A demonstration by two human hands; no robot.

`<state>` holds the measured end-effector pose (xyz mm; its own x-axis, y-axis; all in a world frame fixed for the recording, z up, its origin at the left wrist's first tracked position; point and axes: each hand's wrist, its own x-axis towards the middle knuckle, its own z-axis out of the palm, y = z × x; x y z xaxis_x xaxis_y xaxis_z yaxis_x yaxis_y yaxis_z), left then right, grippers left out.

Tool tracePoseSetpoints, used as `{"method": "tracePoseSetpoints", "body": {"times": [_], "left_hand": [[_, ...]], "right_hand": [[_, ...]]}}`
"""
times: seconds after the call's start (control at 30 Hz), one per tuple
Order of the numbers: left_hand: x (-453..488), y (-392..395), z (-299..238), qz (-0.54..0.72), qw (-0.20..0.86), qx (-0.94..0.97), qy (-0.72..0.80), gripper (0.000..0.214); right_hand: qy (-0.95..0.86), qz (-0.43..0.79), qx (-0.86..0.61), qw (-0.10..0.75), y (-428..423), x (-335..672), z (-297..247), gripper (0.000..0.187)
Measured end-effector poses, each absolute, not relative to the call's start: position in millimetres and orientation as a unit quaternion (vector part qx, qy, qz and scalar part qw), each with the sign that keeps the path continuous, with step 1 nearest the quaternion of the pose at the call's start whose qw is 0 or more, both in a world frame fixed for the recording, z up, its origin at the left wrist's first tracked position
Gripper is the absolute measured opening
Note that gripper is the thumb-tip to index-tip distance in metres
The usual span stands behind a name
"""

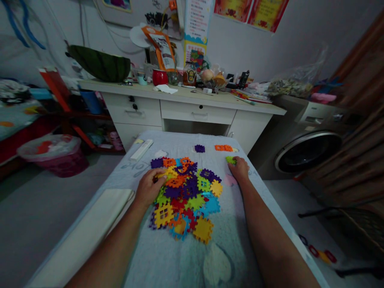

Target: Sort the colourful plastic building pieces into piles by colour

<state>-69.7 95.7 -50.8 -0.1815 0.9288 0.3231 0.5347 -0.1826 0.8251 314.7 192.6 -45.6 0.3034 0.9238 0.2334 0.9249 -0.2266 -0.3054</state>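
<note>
Fingers bent, your left hand (150,186) grips a yellow tile (168,173) over the jumbled pile (192,188) between your arms; your right (240,169) closes on a green tile (231,160) near an orange row (223,148). Purple tiles (199,149) lie beyond the pile, a white bar (142,150) far left. A cluttered desk (132,108) blocks the table's (177,262) far end.

Dim light, pale wall (255,44), grey floor (39,208); a white cabinet (180,113) beside a washing machine (295,138); blurred at right, probably brown curtains (357,156).
</note>
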Motion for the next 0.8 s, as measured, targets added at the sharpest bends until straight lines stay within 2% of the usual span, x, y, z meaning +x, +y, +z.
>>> {"method": "tracePoseSetpoints", "body": {"times": [0.23,0.8], "left_hand": [[-69.4,94.7,-50.3,0.474,0.209,0.607,0.603,0.030],[-69.0,94.3,-47.8,0.471,0.205,0.608,0.605,0.030]], "right_hand": [[-0.586,-0.002,-0.788,0.186,197.1,311.2,-46.4,0.041],[-0.566,-0.021,-0.789,0.239,190.0,317.3,-42.6,0.049]]}}
